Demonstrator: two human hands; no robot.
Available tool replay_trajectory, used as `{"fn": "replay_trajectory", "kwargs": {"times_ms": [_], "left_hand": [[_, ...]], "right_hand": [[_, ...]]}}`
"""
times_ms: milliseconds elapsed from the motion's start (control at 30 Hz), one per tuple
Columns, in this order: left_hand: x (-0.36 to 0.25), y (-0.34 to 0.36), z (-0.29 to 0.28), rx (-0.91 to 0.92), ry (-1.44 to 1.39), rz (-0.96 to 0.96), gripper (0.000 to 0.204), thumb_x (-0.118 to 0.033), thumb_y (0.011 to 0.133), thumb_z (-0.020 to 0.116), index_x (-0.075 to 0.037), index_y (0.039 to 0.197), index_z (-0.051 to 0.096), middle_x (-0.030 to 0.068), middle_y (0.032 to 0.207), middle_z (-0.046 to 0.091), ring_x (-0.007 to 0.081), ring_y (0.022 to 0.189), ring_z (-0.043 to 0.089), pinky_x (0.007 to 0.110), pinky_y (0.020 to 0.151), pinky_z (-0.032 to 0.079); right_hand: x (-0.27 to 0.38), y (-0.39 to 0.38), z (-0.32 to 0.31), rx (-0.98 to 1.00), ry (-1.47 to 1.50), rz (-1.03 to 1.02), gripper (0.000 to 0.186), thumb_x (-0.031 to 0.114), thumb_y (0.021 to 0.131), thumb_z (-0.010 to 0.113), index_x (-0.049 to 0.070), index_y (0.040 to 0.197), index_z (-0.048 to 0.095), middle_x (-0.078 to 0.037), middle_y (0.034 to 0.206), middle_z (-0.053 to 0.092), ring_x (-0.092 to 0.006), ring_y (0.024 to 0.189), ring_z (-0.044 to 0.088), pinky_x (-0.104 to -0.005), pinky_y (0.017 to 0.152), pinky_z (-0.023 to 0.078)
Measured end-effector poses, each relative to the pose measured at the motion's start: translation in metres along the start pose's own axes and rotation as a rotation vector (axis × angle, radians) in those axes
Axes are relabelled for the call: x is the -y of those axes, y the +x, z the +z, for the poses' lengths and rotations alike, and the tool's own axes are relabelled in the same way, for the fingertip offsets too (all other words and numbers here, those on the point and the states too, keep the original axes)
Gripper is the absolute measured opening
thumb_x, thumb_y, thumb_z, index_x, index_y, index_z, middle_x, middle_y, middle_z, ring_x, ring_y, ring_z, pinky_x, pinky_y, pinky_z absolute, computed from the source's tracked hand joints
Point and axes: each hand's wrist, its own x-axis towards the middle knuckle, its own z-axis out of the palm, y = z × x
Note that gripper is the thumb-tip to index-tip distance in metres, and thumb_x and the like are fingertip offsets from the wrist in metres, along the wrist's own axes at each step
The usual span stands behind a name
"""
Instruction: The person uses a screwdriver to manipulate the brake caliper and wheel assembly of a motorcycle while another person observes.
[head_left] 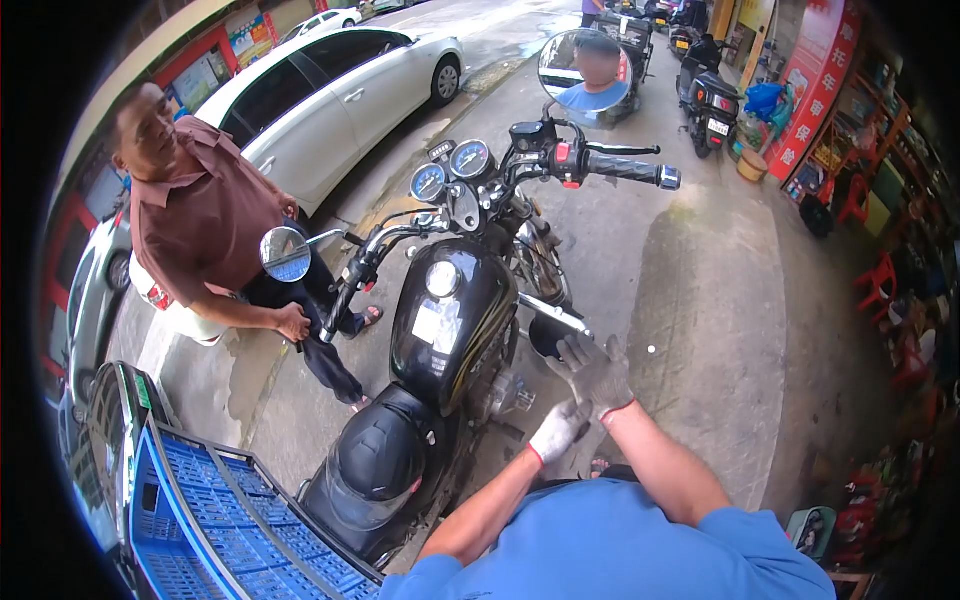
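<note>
Both my hands wear pale knitted work gloves with red-edged cuffs, close together on the right side of a black motorcycle point(425, 345). My right hand point(598, 378) has its fingers spread, just below a chrome bar point(552, 313) and a dark rounded part beside the fuel tank point(455, 300). My left hand point(560, 432) is closed at the heel of the right hand, its fingers pinching the right glove near the cuff. A black helmet point(378, 450) with a visor lies on the seat. The handlebar carries two round gauges point(450, 172) and two mirrors.
A person point(205, 210) in a brownish-red shirt stands left of the motorcycle. Behind them is a white car point(335, 95). A blue plastic crate point(240, 520) is at the lower left. Parked scooters point(708, 95) and crowded shop shelves point(880, 170) line the right side.
</note>
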Motion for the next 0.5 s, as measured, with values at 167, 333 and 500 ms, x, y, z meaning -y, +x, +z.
{"fn": "replay_trajectory", "kwargs": {"times_ms": [167, 333, 500], "left_hand": [[0.000, -0.002, 0.009, 0.013, 0.132, -0.061, 0.033, -0.034, 0.100, 0.048, -0.003, 0.090, 0.054, -0.0023, 0.070, 0.050, 0.0073, 0.062, 0.043, 0.026, 0.055, 0.037], [0.020, 0.010, 0.004, 0.115, -0.022, -0.061, 0.036, -0.036, 0.097, 0.052, 0.000, 0.101, 0.059, 0.0033, 0.079, 0.060, 0.0116, 0.069, 0.055, 0.027, 0.062, 0.046], [0.009, 0.031, 0.010, 0.107, -0.039, -0.139, 0.038, -0.037, 0.096, 0.050, -0.002, 0.105, 0.061, 0.0070, 0.081, 0.064, 0.0149, 0.071, 0.061, 0.028, 0.067, 0.049]], "right_hand": [[0.008, 0.021, -0.063, -0.150, -0.347, -0.125, 0.044, 0.039, 0.093, 0.056, 0.003, 0.118, 0.053, -0.012, 0.112, 0.058, -0.0267, 0.102, 0.057, -0.0466, 0.084, 0.049], [0.012, 0.000, -0.049, -0.257, -1.696, -0.566, 0.017, 0.017, 0.092, 0.055, 0.001, 0.094, 0.060, -0.007, 0.081, 0.062, -0.0161, 0.072, 0.060, -0.0331, 0.064, 0.049], [0.030, -0.016, -0.071, -0.193, -1.834, -0.622, 0.014, 0.014, 0.090, 0.056, 0.003, 0.095, 0.063, -0.008, 0.080, 0.062, -0.0149, 0.073, 0.059, -0.0301, 0.067, 0.049]]}}
